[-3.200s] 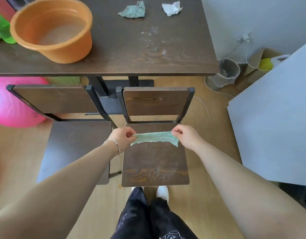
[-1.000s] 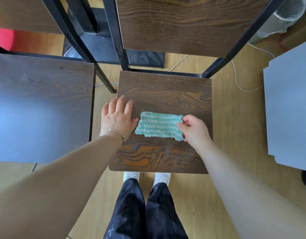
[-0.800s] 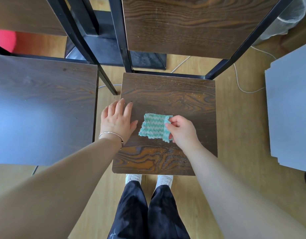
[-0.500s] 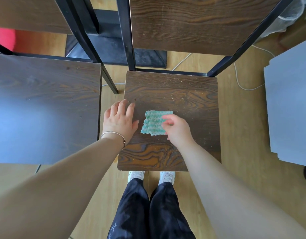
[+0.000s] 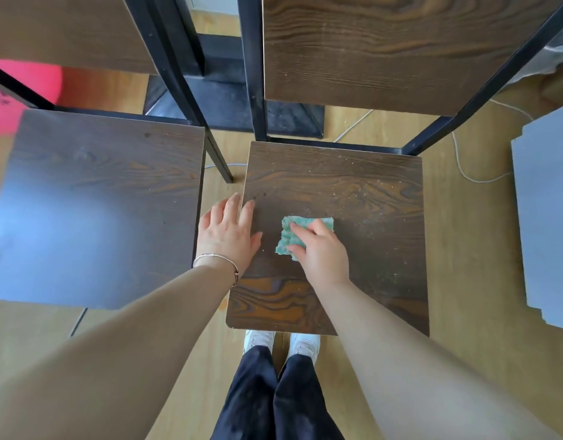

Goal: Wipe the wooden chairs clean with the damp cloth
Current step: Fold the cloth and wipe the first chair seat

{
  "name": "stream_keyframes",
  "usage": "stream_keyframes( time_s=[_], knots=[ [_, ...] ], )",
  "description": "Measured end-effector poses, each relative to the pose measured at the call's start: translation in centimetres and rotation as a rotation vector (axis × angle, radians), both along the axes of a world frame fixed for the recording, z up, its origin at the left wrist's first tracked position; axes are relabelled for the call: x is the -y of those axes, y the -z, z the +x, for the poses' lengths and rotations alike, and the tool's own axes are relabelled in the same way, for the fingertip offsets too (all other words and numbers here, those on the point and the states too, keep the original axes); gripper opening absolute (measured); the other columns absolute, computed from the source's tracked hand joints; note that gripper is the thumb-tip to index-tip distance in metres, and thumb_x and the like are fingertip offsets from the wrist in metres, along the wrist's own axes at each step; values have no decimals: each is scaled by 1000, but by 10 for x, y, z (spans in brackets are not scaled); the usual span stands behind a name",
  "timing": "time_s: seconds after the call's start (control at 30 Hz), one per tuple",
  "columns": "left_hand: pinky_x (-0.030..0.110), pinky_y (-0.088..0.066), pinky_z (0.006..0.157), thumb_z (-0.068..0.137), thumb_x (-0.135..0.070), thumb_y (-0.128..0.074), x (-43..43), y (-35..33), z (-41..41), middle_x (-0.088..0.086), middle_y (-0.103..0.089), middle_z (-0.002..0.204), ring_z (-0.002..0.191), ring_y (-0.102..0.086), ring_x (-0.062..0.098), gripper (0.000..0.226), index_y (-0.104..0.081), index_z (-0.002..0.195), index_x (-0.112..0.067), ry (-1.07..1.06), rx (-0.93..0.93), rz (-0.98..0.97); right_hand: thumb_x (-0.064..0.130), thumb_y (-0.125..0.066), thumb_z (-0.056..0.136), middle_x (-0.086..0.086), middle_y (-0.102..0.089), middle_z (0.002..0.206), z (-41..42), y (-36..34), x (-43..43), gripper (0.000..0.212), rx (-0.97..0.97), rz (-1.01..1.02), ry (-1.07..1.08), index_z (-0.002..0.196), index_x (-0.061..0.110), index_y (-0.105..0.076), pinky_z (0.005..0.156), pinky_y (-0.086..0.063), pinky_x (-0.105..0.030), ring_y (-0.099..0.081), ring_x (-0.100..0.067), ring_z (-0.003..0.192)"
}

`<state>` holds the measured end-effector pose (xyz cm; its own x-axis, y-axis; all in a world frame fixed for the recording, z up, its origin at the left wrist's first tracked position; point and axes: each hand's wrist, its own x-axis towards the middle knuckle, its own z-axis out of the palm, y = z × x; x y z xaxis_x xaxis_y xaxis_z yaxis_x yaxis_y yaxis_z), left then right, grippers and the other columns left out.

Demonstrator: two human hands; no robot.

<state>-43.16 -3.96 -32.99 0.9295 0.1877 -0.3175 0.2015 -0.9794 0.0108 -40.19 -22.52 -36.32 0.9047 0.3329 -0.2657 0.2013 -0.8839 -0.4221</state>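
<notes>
The green cloth (image 5: 286, 239) was spread in a long strip across the seat a second ago. It is now folded to a smaller wad, and the right hand (image 5: 320, 250), which was pinching its right end, has come on top of it. The fingers lie fairly straight and spread over the fabric with the thumb at its near left edge, pressing it down rather than gripping it. The cloth sits on the right-hand chair seat (image 5: 362, 192), a little left of the middle, with its far edge and left side showing past the fingers.

The left hand (image 5: 226, 231) has stayed flat on the left edge of that seat, fingers straight and close together, the outer ones reaching past the edge. A thin bracelet (image 5: 216, 258) circles the wrist.

Pale specks (image 5: 380, 201) are scattered over the seat's dark wood, thickest to the right of the cloth and toward the backrest (image 5: 369, 52). A second chair seat (image 5: 99, 201) stands just beside it on the left, a narrow gap of floor between them.

Beyond the left chair shows part of a pink ball (image 5: 17, 90). To the right, a white cable (image 5: 464, 174) loops on the floor near a grey board (image 5: 546, 217). At the seat's near edge stand the person's white shoes (image 5: 261, 338) — dark trousers (image 5: 274, 395) above them.
</notes>
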Motion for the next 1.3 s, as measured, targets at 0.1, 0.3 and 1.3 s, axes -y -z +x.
stream_keyframes(
  time_s=[0.1, 0.3, 1.3],
  knots=[
    [44, -27, 109, 92, -51, -44, 0, 0, -7, 5, -23, 155, 138, -25, 29, 63, -24, 146, -25, -36, -19, -4, 25, -61, 95, 1, -61, 116, 6, 1, 1, 36, 26, 6, -73, 131, 20, -61, 86, -56, -32, -62, -20, 101],
    [43, -27, 111, 95, -51, -39, -7, -8, -10, 4, -20, 156, 139, -21, 28, 60, -21, 146, -26, -82, -7, 15, 20, -60, 96, 2, -62, 116, 22, -8, 3, 29, -3, 100, -58, 124, 15, -66, 89, -56, -29, -63, -17, 100],
    [46, -34, 105, 95, -42, -40, -72, 15, -36, 5, -35, 149, 132, -33, 30, 50, -34, 142, -25, -44, 37, -87, 28, -55, 98, 7, -52, 97, 94, 2, -90, 13, -72, 78, -311, 104, 21, -64, 65, -36, -19, -56, -15, 90]
  ],
)
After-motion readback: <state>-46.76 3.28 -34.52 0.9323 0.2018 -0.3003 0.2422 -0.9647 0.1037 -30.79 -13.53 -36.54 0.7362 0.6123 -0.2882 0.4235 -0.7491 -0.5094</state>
